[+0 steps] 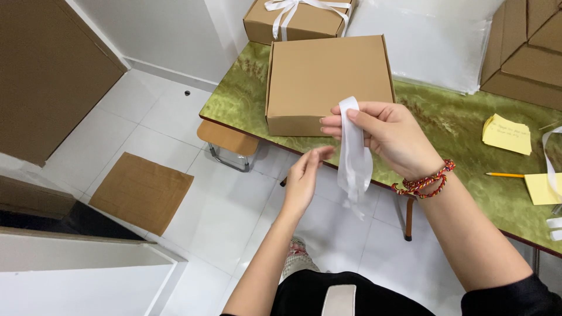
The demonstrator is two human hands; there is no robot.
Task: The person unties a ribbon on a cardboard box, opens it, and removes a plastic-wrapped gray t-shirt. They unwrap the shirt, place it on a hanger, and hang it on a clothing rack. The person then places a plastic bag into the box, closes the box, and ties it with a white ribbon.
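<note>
A: Starting at the left, what lies on the floor?

B: A flat sheet of cardboard [141, 191] on the white tiles, well apart from the hands.

A: And the left hand [302, 180]?

B: It hangs in the air below the table [456, 126] edge, fingers loose and open, holding nothing. Its fingertips are just beside the hanging ribbon [353, 153]; I cannot tell if they touch it.

A: Where is that ribbon?

B: It is a white strip, folded into a loop and dangling off the table's front edge. The right hand [389, 136] has it in its grip, pinched at the top between thumb and fingers, right in front of a closed brown box [326, 79] on the green table.

A: Anything else further right?

B: A red braided bracelet [425, 182] on the right wrist, then yellow notes [507, 134] and a pencil [504, 174] on the table. Behind the plain box sits another box tied with white ribbon [295, 20].
</note>
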